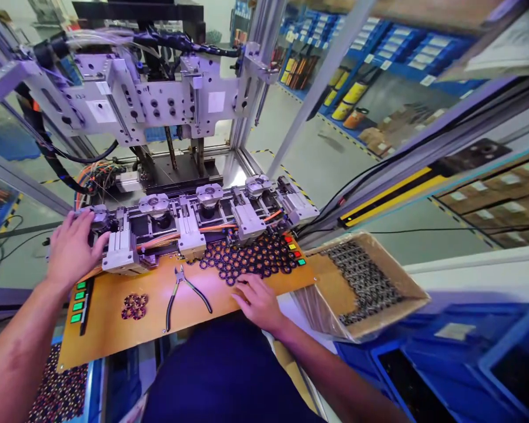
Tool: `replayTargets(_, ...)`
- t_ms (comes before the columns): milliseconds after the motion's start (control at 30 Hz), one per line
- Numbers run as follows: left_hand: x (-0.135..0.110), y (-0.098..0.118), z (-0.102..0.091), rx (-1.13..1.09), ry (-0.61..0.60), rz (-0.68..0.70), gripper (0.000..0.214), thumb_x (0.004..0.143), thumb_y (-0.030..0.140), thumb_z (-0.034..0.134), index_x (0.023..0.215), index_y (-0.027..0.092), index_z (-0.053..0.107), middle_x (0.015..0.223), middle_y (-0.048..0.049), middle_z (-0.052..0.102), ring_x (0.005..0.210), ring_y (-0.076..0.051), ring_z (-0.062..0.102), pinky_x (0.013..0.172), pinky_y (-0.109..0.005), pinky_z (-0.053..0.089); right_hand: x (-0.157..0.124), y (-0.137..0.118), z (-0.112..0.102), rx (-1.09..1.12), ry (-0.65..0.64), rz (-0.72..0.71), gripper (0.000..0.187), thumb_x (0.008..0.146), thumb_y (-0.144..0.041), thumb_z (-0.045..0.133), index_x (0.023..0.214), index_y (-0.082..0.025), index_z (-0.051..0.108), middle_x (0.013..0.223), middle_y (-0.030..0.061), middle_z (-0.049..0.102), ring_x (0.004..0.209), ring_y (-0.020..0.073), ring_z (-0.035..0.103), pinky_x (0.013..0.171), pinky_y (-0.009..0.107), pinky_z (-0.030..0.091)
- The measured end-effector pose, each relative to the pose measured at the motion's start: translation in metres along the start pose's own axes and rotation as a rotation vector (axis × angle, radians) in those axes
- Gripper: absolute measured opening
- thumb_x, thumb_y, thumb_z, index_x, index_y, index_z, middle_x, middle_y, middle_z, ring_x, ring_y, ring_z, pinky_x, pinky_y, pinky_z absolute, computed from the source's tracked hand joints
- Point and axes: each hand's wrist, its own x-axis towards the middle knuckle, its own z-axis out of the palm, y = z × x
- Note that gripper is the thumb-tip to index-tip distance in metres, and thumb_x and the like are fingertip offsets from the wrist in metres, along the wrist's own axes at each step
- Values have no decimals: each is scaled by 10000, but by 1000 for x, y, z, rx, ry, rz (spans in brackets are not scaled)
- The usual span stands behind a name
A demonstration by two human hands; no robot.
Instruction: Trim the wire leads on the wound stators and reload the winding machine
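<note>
On the left, my left hand [76, 247] reaches over the leftmost round metal fixture [99, 217] of the machine. Its thumb is spread from its fingers, and the fingertips partly cover the fixture. My right hand [261, 301] rests low at the front edge of a spread of black rings with copper-coloured centres [251, 258]. Its fingers are bent, the thumb stands apart from them, and nothing shows in its grasp. Between the hands, side cutters [180, 276] lie with their handles spread on the orange-brown board [150, 335]. A small cluster of reddish rings [134, 306] lies left of the cutters.
More round fixtures [209, 194] line the machine behind the board. Green buttons [78, 305] sit at the board's left, coloured buttons [294, 249] at its right. A cardboard box [405, 311] of metal parts stands right; a bin of small rings [55, 388] is lower left.
</note>
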Motion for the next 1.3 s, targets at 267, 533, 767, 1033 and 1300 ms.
replayTargets(267, -78, 69, -35, -381, 299, -33, 702, 877, 494, 640, 1461, 153, 453, 1494, -115, 529, 1378, -290, 495, 1167, -528, 374, 14, -1, 14, 139, -45, 50, 224, 926, -64, 497, 991, -154, 691, 1274, 177, 620, 1261, 343, 524, 1006, 607, 471)
replayTargets(533, -153, 163, -15, -1013, -316, 13, 368, 926, 311, 614, 1275, 199, 646, 1020, -63, 786, 849, -173, 746, 784, -284, 614, 52, -80, -27, 587, -14, -1, 60, 937, -152, 602, 952, -208, 617, 1284, 105, 594, 1204, 206, 588, 957, 351, 553)
replayTargets(767, -162, 158, -26, -1014, 11, 23, 333, 855, 159, 706, 1173, 256, 697, 1058, -46, 776, 941, -164, 737, 848, -252, 595, 77, -110, -28, 1023, -125, 16, 169, 894, -164, 677, 1047, -236, 676, 1287, 97, 605, 1212, 218, 587, 1033, 379, 479)
replayTargets(1033, -161, 144, -26, -874, 197, 110, 380, 833, 75, 707, 1182, 219, 666, 1043, -66, 736, 964, -162, 718, 854, -254, 601, 94, -118, -14, 1131, -273, 77, 115, 953, -215, 613, 1018, -234, 705, 1245, 87, 625, 1194, 194, 595, 1036, 364, 463)
replayTargets(1300, -155, 126, -23, -737, 286, 87, 409, 847, 121, 706, 1222, 274, 653, 1061, -75, 743, 962, -204, 741, 838, -316, 633, 129, -119, -3, 1074, -398, 12, 116, 937, -289, 650, 936, -209, 735, 1109, 83, 682, 1074, 190, 661, 975, 352, 525)
